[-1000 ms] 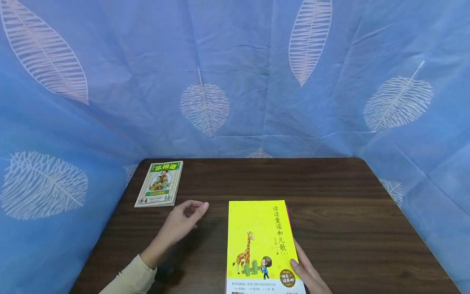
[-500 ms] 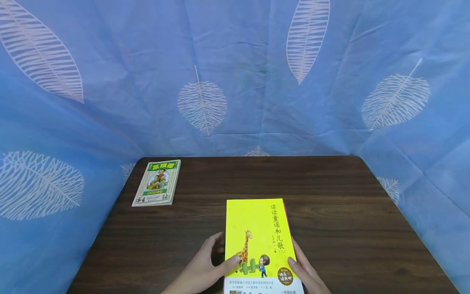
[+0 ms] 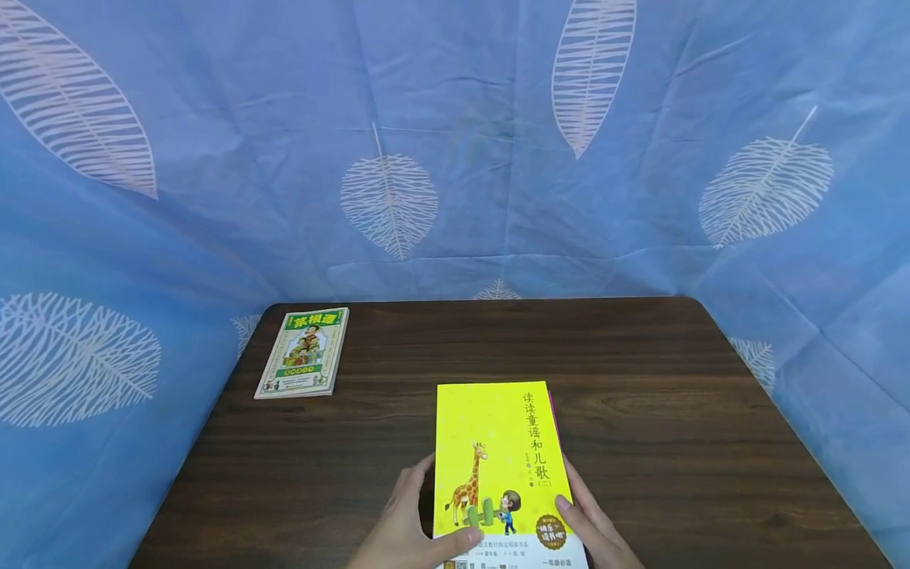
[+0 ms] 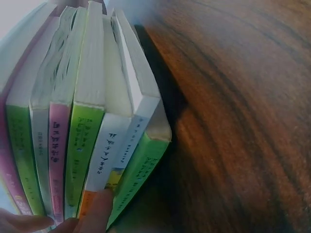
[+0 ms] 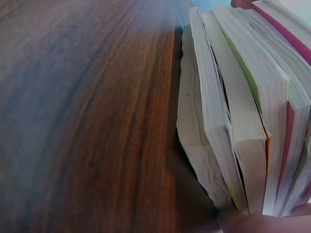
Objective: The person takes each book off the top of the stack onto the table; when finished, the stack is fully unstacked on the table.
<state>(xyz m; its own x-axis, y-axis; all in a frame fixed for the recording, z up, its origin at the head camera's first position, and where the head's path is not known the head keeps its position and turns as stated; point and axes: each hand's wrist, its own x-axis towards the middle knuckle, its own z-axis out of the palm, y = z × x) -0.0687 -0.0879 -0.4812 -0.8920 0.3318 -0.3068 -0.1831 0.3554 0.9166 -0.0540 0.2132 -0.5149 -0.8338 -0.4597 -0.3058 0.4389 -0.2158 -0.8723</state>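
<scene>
A stack of several books lies near the front of the table, topped by a yellow book (image 3: 490, 427) with a giraffe and a child on its cover. My left hand (image 3: 405, 525) holds the stack at its left side, thumb on the top cover. From the right side my right hand (image 3: 597, 525) grips it too, its thumb over the cover's edge. The left wrist view shows the green, pink and white spines (image 4: 92, 141) with fingertips against them. In the right wrist view the page edges (image 5: 243, 111) face me, fingers at the bottom. The lower ends of both hands are cut off.
A thin book with a green and cream cover (image 3: 304, 352) lies at the back left of the dark wooden table (image 3: 640, 395). Blue cloth (image 3: 455, 158) with white leaf prints hangs behind the table and along both sides.
My left hand has come from beside the green and cream book to the stack's left side and taken hold there. My right hand keeps its grip. The camera view shifts slightly.
</scene>
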